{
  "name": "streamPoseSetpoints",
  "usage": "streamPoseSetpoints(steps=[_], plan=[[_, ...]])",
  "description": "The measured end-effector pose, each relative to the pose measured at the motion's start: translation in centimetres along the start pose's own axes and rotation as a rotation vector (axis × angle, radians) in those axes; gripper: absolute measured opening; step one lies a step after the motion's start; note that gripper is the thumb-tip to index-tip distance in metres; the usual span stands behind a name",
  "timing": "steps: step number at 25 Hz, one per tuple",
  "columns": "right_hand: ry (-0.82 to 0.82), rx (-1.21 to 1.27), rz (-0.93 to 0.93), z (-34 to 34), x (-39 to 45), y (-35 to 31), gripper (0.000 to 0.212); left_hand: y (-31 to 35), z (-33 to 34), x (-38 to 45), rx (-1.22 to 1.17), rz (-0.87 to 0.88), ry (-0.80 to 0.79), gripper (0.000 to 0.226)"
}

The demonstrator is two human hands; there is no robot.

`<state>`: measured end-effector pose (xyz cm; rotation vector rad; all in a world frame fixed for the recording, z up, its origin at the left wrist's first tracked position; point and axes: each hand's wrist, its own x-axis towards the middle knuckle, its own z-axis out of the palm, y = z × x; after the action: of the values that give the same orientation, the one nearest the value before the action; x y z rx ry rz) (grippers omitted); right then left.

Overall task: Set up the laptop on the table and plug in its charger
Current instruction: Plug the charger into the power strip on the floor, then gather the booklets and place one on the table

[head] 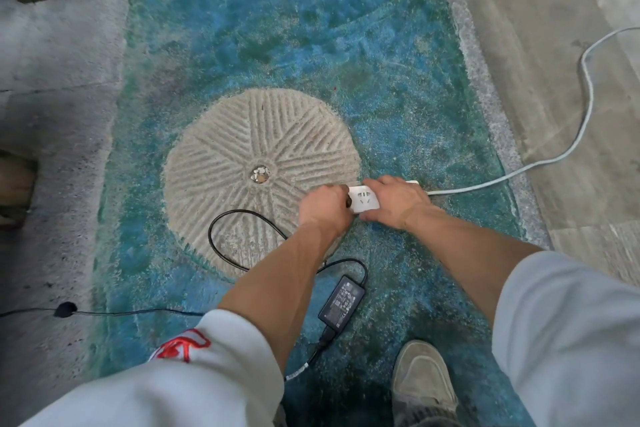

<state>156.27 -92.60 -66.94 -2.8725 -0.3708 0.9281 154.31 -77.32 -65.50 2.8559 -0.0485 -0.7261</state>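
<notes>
Our hands meet low in the middle of the head view, over a painted blue-green floor (346, 28). The left hand (325, 206) is curled around what appears to be the charger's dark plug (346, 201), of which only a sliver shows past the knuckles, and is held against the end of a white power strip (363, 198). The right hand (394, 201) lies over the strip's far half, fingers wrapped down its sides to pin it in place. Whether the plug's prongs are already seated we cannot tell; the hand hides the joint.

The strip looks light and hard-shelled, likely to skate on this gritty floor unless held, so we judge the right hand's hold on its body sensible. Its white cable (554, 159) runs off to the right edge and curls upward over the grey paving. The plug is small and rigid; it is best pinched by its body, never by the cord.

Below the hands, centre frame, the black charger brick (342, 302) lies flat on the floor, label up. It reads as dense and stiff, with a glossy shell. Its thin black cord (221, 218) loops, limp and springy, across a carved stone disc (256, 163) set in the floor. A second lead (138, 313) trails to the left edge.

A grey shoe (420, 381) stands at bottom right. No laptop or counter is in view.
</notes>
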Motion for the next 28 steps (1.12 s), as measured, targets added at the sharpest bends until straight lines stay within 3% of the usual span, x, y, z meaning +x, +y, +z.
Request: streamPoseSetpoints(steps=[3,6,11,19,28], plan=[[-0.017,-0.052,0.0,-1.2,-1.1,-0.7,0.073,-0.9,-1.0,-1.3,-0.122,-0.014,-0.064,0.045],[-0.045,-0.077,0.015,-3.7,-3.8,-1.7,0.075,-1.6,-3.8,-3.9,-0.075,-0.037,-0.121,0.07],[-0.03,-0.103,0.024,-10.1,-11.5,-4.3,0.075,-2.2,-12.2,-10.4,0.007,-0.056,-0.181,0.08],[0.057,-0.088,0.023,-31.5,-25.3,-9.9,0.078,-1.2,-35.1,-23.0,-0.055,0.001,-0.067,0.081],[0.291,-0.103,-0.051,-55.6,-38.4,-18.0,0.079,-1.1,-57.6,-36.5,-0.024,0.018,0.201,0.089]])
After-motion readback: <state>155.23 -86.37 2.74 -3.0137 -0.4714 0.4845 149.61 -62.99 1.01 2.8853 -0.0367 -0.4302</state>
